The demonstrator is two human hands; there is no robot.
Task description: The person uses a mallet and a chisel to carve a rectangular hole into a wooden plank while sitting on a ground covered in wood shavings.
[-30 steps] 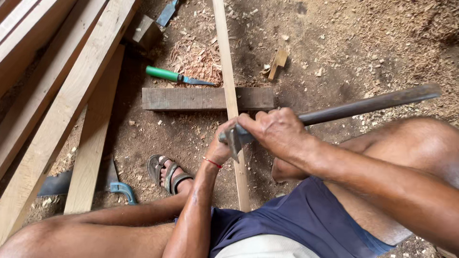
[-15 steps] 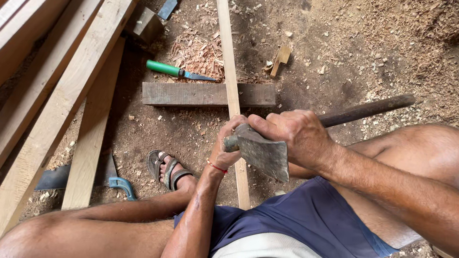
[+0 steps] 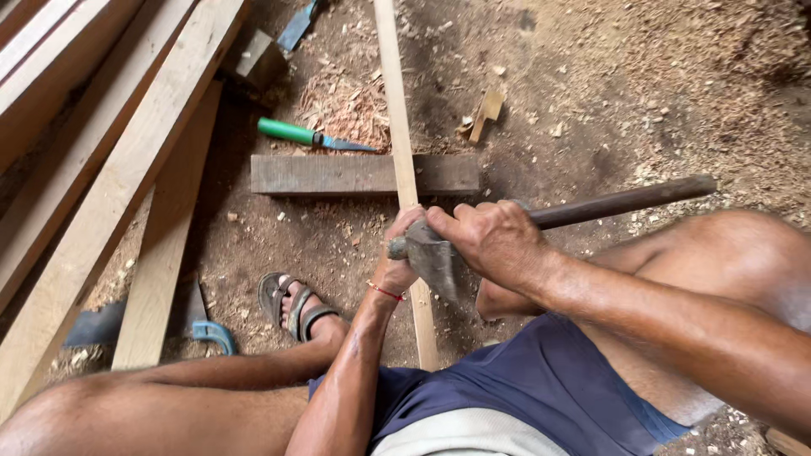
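Hatchet (image 3: 435,257): I am gripping it in my right hand (image 3: 494,241) close behind the grey head — dark handle running off to the right of my fist.
Left hand (image 3: 397,262): I am clasping the thin wooden strip (image 3: 404,152) just beside the blade.
Strip: it is passing under my grip and lying across the dark wooden block (image 3: 338,173) beyond.
Beyond the block: a green-handled knife (image 3: 312,137) is lying in shavings.

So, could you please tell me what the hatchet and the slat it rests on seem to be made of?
Hatchet: head looks like dull grey steel, unpolished; handle is dark, probably wood. Slat: pale bare wood, unfinished, with visible grain.
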